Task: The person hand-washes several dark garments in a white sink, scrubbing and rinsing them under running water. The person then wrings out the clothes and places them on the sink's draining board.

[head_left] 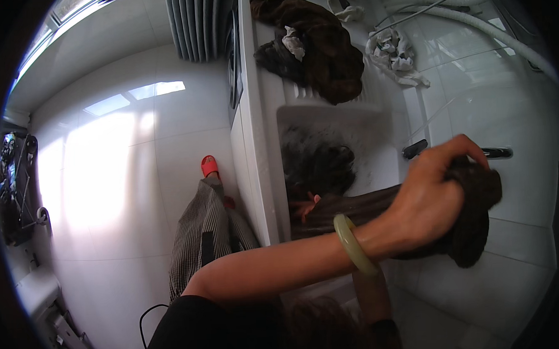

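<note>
A long dark brown wet-looking cloth (374, 201), perhaps a garment, is stretched across the near part of a white sink (377, 133). My left arm, with a pale green bangle at the wrist, reaches across to the right. High at the cloth's right end, my left hand (433, 196) is closed round a bunched part of it. Fingers of my right hand (306, 207) show at the cloth's left end, closed against it; the rest of that hand is hidden. Just beyond these fingers, dark fabric (319, 160) lies in the basin with water.
More dark brown clothing (327, 44) is heaped on the ridged washboard part, with crumpled white tissue (294, 43) on it. A white crumpled cloth (396, 57) and pale hoses (491, 28) lie along the tiled wall. A black-and-chrome tap (415, 148) projects beside my left hand.
</note>
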Tool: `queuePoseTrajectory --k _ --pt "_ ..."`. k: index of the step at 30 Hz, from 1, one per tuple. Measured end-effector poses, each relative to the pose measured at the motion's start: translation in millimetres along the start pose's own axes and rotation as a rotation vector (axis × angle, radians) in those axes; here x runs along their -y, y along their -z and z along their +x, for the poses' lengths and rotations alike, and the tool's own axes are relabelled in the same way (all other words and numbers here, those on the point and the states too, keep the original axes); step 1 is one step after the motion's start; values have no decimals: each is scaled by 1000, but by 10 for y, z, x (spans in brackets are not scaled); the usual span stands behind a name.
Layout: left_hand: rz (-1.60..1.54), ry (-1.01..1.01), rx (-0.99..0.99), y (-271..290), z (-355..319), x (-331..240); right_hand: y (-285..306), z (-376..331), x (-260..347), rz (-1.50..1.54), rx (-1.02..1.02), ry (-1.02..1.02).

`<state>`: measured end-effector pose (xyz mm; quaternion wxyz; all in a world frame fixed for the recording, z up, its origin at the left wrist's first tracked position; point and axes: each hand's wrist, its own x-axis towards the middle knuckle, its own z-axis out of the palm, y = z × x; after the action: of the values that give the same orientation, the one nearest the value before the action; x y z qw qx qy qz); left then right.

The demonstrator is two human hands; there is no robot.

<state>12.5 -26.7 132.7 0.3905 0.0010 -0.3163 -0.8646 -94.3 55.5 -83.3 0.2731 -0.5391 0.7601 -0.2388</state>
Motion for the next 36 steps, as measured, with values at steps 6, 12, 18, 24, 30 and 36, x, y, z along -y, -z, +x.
queuePoseTrajectory --k 6,12,18,24,30,36 --pt "1 165 -278 745 181 127 294 -210 106 -96 211 -118" --pt "399 290 -470 1239 -27 446 802 -731 109 -171 446 -244" --pt "763 505 -512 1550 -31 695 839 -840 -101 -229 527 -296" --pt "929 559 -485 1753 41 979 483 -819 -389 -272 550 -314" --pt "1125 524 -621 1851 88 1274 203 -985 -475 -338 786 -319" --pt "1328 466 -616 1632 -309 1623 261 -862 -883 -450 500 -378"
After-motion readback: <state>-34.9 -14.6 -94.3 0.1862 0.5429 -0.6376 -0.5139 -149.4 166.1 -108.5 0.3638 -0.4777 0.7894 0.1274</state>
